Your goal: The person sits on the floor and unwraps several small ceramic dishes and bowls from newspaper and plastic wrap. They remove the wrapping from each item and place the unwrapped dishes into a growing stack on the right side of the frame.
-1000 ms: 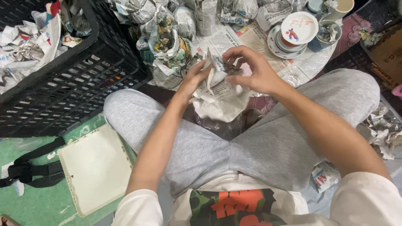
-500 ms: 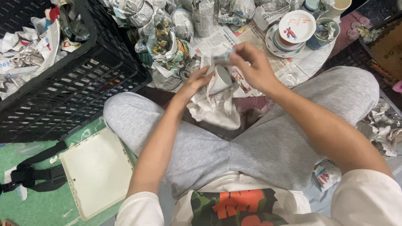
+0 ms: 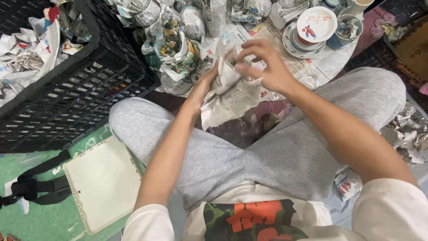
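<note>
1. The right hand hovers over the top of a newspaper-wrapped bundle, fingers curled and pinching a fold of the paper at its upper end; the grip is narrow and closed on the sheet.
2. The left hand cups the same bundle from its left side, palm against the wrapping, fingers mostly hidden behind the paper, so it holds the bundle from beneath and behind.
3. The bundle sits in the air above the person's lap, between the two knees of the grey trousers, just in front of the newspaper spread on the floor.
4. Its long axis runs roughly upright, tilted a little to the left at the bottom; the narrower end points up toward the right hand and loose paper flares out below.
5. What the paper encloses cannot be seen.
6. Risk, as a judgement: the hold is on paper, not on the thing inside, so a tearing or slipping sheet could let the contents drop onto the floor.
7. Farther out stand a stack of painted saucers at the far right of the spread newspaper, other wrapped bundles at its far left, a black plastic crate on the left, and a white flat lid on the green mat.
</note>
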